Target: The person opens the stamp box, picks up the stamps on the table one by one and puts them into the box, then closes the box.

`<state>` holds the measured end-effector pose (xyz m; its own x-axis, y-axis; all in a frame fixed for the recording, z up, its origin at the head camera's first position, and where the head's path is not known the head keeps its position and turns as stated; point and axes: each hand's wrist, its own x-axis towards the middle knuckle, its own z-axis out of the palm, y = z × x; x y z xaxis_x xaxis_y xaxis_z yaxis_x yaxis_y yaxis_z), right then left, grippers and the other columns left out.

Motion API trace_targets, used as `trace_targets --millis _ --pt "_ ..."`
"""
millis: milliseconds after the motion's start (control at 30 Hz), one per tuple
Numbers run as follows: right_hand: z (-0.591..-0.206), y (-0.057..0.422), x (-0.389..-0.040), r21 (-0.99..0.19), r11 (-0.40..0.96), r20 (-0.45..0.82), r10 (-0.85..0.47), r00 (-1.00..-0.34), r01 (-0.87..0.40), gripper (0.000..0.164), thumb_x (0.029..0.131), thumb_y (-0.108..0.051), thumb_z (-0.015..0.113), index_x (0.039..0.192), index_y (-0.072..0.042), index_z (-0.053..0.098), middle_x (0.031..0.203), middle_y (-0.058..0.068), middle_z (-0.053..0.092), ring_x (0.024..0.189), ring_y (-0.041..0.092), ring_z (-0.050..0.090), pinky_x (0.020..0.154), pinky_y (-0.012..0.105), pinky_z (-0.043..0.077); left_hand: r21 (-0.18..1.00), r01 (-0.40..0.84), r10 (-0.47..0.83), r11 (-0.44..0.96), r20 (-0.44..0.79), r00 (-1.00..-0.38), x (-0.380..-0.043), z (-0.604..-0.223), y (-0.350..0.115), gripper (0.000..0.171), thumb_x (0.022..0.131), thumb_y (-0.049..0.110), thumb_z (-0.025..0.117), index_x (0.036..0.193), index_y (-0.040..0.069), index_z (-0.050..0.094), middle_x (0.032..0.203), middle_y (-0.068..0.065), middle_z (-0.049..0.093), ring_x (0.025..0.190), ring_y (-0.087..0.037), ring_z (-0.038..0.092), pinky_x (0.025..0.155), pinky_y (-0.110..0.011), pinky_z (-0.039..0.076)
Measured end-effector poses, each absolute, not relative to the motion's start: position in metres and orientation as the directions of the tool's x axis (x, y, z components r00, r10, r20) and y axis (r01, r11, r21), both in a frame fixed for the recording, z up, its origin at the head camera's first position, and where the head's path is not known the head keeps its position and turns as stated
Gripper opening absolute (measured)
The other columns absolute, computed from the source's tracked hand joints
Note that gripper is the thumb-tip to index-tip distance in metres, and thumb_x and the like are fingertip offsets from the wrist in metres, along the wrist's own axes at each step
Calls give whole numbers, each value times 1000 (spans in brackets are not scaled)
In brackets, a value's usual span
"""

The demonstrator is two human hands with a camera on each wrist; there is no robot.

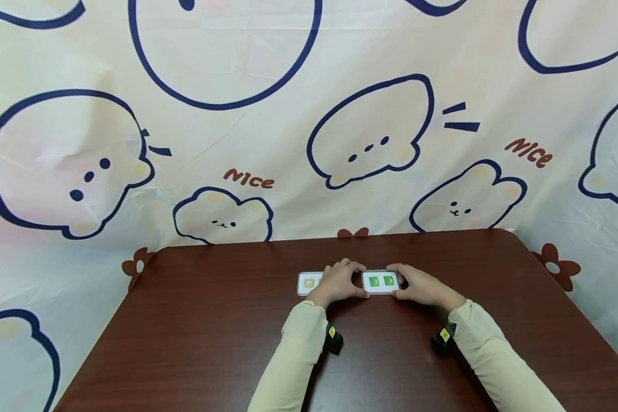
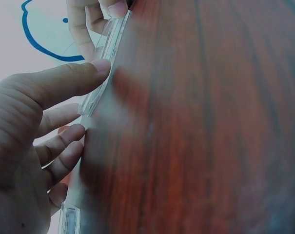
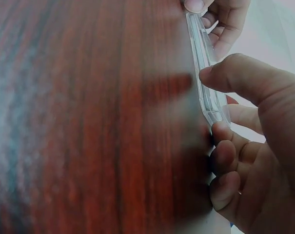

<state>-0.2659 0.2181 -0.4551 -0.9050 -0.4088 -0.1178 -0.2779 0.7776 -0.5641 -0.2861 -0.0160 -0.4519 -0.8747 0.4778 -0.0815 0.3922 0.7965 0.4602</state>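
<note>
Both hands pinch a flat clear plastic case point(image 1: 380, 289) with a white card inside that bears two green pictures. At its left end is my left hand point(image 1: 336, 284), thumb on the near edge and fingers at the far side. My right hand point(image 1: 423, 287) grips the right end the same way. From the left wrist, the case point(image 2: 99, 80) appears edge-on between thumb and fingers; the right wrist view shows its clear edge point(image 3: 200, 63) too. A second clear case point(image 1: 308, 283) with a yellow picture lies to the left, its right part hidden behind my left hand.
The dark reddish-brown wooden table point(image 1: 226, 337) has rounded far corners. Behind it and along the sides hangs a pale cloth point(image 1: 288, 137) with blue cartoon outlines. A small black camera point(image 1: 333, 340) is strapped at my left wrist, another camera point(image 1: 443, 339) at my right.
</note>
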Motion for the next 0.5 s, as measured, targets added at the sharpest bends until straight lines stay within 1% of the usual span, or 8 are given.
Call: trace_targets --millis 233,500 --pt "-454 218 -265 -565 780 -128 -403 -906 -267 60 87 -18 68 139 1 45 97 7 49 90 19 47 76 33 38 458 396 479 796 -77 -874 -286 -452 -16 59 79 46 76 131 24 60 126 -1 56 116 -18 53 96 -38 36" --pt "-454 219 -265 -566 783 -143 -401 -905 -258 61 87 -18 67 140 2 45 96 7 48 90 19 47 75 33 37 444 398 480 803 -83 -873 -287 -454 -15 59 80 48 74 132 24 59 129 0 55 118 -18 53 98 -38 36"
